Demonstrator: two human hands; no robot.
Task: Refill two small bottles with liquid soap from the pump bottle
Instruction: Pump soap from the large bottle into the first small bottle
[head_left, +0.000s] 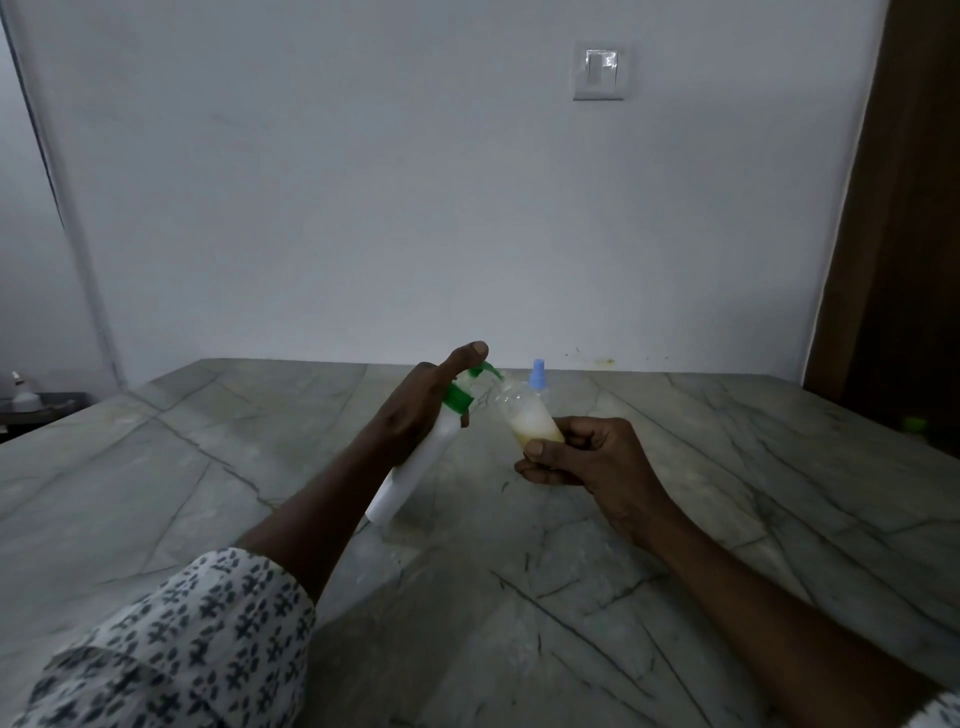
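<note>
My left hand (423, 405) grips the white pump bottle (410, 478), which has a green pump head (470, 387). The bottle is tilted to the right with its base near the table. My thumb rests on top of the pump. The green spout points into the mouth of a small clear bottle (524, 415), which my right hand (587, 454) holds tilted towards the spout. Yellowish soap fills its lower part. A second small bottle with a light blue spray cap (538, 375) stands just behind it, mostly hidden.
The grey veined stone table (675, 519) spreads out in all directions. A white wall with a switch plate (601, 70) is behind it. A brown door (904, 234) is at the right. A small white bottle (22, 392) sits on a dark surface at the far left.
</note>
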